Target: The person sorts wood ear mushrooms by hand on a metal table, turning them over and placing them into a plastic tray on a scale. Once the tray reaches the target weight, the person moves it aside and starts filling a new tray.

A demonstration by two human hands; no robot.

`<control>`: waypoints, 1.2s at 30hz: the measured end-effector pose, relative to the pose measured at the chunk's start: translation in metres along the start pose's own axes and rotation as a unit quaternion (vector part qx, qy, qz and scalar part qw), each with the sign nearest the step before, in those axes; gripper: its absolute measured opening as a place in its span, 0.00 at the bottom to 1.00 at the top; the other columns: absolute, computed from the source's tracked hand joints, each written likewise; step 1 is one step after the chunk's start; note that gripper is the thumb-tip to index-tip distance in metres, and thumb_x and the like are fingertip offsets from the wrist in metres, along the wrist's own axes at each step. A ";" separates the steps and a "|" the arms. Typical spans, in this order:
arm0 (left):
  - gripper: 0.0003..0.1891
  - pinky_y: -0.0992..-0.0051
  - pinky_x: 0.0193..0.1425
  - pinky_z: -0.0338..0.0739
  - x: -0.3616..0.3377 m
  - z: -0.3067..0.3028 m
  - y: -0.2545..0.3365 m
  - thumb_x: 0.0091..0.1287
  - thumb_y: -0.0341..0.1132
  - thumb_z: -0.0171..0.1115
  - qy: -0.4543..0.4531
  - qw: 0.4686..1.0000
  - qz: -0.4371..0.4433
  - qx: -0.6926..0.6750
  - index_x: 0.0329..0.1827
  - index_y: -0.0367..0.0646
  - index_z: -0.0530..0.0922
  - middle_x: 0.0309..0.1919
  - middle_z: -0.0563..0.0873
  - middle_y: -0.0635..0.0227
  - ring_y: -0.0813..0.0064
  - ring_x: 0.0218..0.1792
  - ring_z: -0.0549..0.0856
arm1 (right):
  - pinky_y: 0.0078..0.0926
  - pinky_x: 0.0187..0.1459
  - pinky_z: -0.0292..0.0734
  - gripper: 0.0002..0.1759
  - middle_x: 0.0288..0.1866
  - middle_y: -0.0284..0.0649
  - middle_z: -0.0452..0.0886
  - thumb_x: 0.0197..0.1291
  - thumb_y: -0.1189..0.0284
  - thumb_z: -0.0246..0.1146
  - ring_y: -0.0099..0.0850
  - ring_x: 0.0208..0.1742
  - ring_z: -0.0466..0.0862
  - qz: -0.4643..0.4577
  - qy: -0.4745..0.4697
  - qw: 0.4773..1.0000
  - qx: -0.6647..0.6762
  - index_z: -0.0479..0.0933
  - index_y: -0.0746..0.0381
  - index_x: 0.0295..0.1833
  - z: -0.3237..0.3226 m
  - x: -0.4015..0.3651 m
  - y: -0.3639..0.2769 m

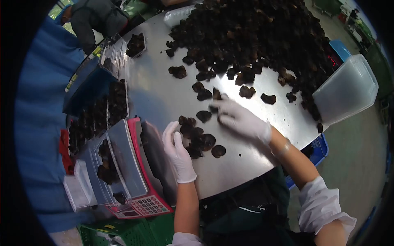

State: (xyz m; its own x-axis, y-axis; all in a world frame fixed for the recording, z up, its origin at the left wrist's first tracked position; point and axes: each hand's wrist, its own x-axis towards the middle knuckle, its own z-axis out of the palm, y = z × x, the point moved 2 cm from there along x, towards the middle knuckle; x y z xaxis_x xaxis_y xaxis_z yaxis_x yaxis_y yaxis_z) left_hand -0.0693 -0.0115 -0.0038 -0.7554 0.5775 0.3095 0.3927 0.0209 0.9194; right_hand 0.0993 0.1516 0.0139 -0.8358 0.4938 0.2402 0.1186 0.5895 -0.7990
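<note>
Dark brown pieces that look like mushroom caps lie on a metal table (pixel 160 82). My left hand (pixel 179 158), in a white glove, is held cupped with its fingers stretched and the thumb apart. It rests beside a small cluster of mushrooms (pixel 198 139). My right hand (pixel 242 121), also gloved in white, reaches over the table with its fingers apart. Its fingertips are at a dark mushroom (pixel 216 94); whether they grip it is hard to see. A single mushroom (pixel 203 116) lies between the two hands, and another (pixel 218 151) is below the cluster.
A large heap of mushrooms (pixel 254 33) covers the far side. At left stands a pink-edged scale (pixel 143 164) bearing a clear tray with a few pieces. Filled trays (pixel 98 110) stand beyond it. Clear containers (pixel 347 90) are stacked at right. Another person (pixel 96 20) bends at upper left.
</note>
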 end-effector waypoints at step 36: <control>0.18 0.68 0.70 0.70 0.001 -0.018 0.002 0.74 0.25 0.46 0.080 0.990 -0.076 -0.084 0.60 0.38 0.82 0.66 0.79 0.63 0.70 0.66 0.77 | 0.30 0.66 0.69 0.18 0.61 0.42 0.81 0.77 0.68 0.52 0.30 0.59 0.76 0.114 -0.014 0.958 0.262 0.76 0.67 0.63 -0.028 -0.003 0.007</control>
State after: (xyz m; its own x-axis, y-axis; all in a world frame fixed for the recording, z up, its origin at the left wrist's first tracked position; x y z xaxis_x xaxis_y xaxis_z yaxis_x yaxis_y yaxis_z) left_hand -0.0783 -0.0254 0.0023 -0.8777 0.4418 0.1856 0.1849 -0.0451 0.9817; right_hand 0.1179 0.1722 0.0236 -0.8351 0.5498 0.0175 0.0205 0.0629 -0.9978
